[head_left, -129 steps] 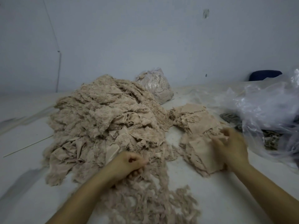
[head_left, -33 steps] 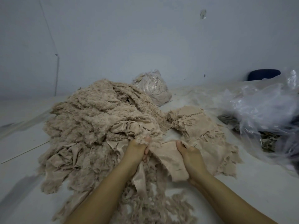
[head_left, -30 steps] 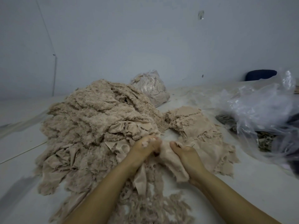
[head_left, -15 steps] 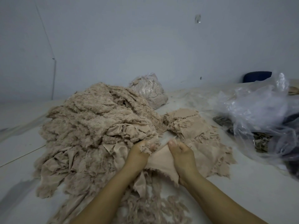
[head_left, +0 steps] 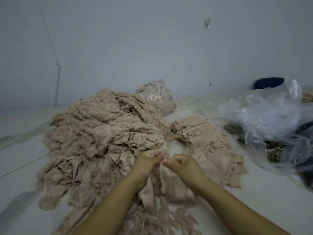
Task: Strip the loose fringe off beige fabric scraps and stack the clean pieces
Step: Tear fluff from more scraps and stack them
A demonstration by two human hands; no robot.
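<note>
Both hands meet at the bench's near middle in the head view: the left hand has its fingers curled round the fuzzy fringe of a beige scrap, and the right hand pinches the same scrap's smooth cloth just beside it. A big heap of fringed scraps lies left of the hands, a flatter stack of clean pieces lies right of them, torn-off fringe litters the near edge, and clear plastic bags sit far right.
</note>
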